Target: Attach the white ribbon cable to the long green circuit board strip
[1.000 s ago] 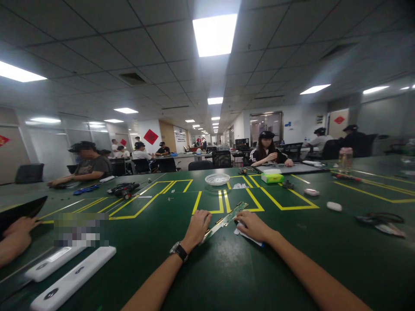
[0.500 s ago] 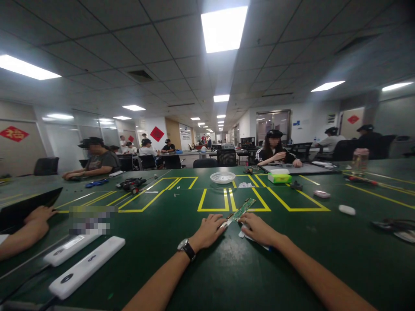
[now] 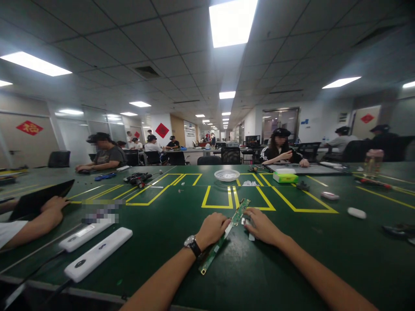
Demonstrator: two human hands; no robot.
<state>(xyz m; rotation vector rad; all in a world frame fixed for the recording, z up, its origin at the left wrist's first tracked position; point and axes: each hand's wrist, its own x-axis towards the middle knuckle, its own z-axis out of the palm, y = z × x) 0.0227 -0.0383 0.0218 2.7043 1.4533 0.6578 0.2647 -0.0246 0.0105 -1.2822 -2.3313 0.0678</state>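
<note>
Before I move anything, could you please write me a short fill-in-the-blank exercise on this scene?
The person's left hand wears a black-strapped ____.
That hand touches a long, mostly ____ circuit board.
The tape on the table is coloured ____.
Beyond the circuit board, the round basket is ____.

Missing words: watch; green; yellow; white.

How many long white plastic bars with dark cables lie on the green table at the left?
2. The nearer bar lies at lower left; the farther bar lies beyond it, its far end blurred. The blur may hide others.
</note>
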